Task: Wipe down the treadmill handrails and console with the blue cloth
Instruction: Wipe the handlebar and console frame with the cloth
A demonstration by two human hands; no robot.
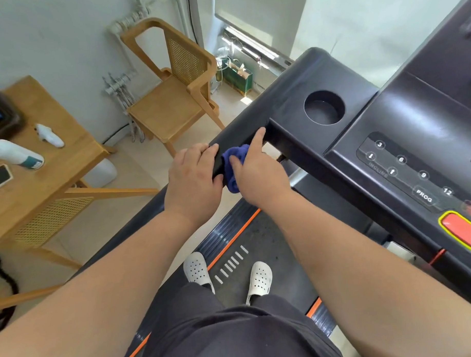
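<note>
- The left grip (194, 174) is wrapped round the left handrail (240, 130), fingers over the top and thumb underneath, apparently steadying the person.
- Just to its right, the right grip (255, 169) bunches the blue cloth (232, 165) against the same rail. The thumb and lower fingers pinch the cloth, and the forefinger lies straight along the bar.
- The cloth sits between the two grips, touching the rail and bulging out below it.
- Judgement: the work is on the first handrail, near where it meets the console (404, 156).
- The console, with its cup holder (324, 107), lies beyond the right grip with nothing touching it, so it likely remains to be wiped. No sheen tells wiped from unwiped.
- The other handrail is out of view and probably also remains.
- A spray bottle (17, 155) lies on the counter (68, 157), well apart to the left of the left grip.
</note>
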